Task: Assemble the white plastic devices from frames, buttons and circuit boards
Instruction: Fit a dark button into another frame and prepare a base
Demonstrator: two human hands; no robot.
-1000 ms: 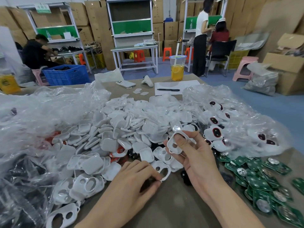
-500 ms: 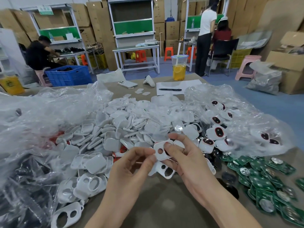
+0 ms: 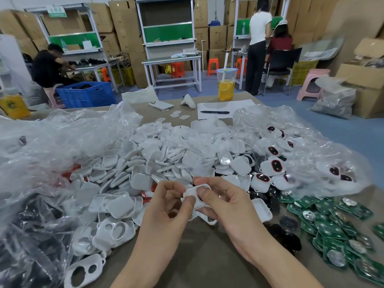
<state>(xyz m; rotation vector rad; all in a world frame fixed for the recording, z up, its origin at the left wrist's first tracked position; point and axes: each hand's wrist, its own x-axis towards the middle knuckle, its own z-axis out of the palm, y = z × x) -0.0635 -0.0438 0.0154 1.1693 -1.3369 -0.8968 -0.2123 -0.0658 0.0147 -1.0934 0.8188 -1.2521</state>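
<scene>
Nearby, loose frames [image 3: 113,231] are heaped left and green circuit boards [image 3: 336,225] right on the tabletop [image 3: 197,256]. Between them one white frame [image 3: 193,191] is pinched by the left hand [image 3: 166,208] and the right hand [image 3: 226,206], fingers curled round it, before the white shell pile [image 3: 166,156].

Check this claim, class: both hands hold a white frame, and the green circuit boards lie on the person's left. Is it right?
No. The head view shows the green circuit boards piled on the person's right, not left. The left hand and right hand do both hold the white frame.
</scene>
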